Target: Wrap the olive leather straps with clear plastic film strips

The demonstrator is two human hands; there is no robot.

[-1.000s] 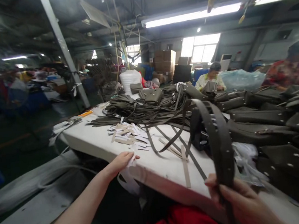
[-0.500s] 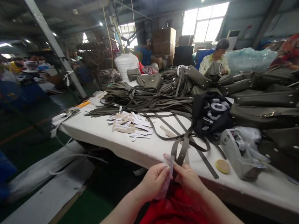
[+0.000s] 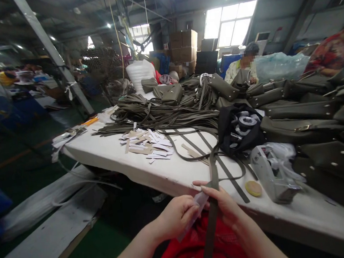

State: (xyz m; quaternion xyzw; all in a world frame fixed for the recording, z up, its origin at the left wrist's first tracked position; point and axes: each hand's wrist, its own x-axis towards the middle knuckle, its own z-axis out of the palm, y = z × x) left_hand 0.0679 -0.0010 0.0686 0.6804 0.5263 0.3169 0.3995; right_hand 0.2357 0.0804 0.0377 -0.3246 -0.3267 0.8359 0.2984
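My left hand [image 3: 178, 214] is closed on a strip of translucent film [image 3: 199, 199] just off the table's front edge. Beside it, my right hand [image 3: 223, 205] grips a dark olive strap [image 3: 212, 218], its thumb lying across it. The film reaches from my left hand to the strap at my right fingers. From there the strap runs up onto the white table [image 3: 161, 174] and down over the red apron [image 3: 184, 257]. Small paper and card strips [image 3: 147, 144] lie in a heap on the table, left of more loose straps.
Behind are a large strap bundle [image 3: 164, 113] and olive bags [image 3: 298, 112]. On the right are a black bag of rolls [image 3: 240, 128], a tape dispenser [image 3: 274, 176] and a yellow disc [image 3: 253, 188]. Two people sit across the table.
My hands have moved slightly apart, with the film now stretched between them. The strap in my right hand now hangs visibly down over the apron. The view has shifted a little.
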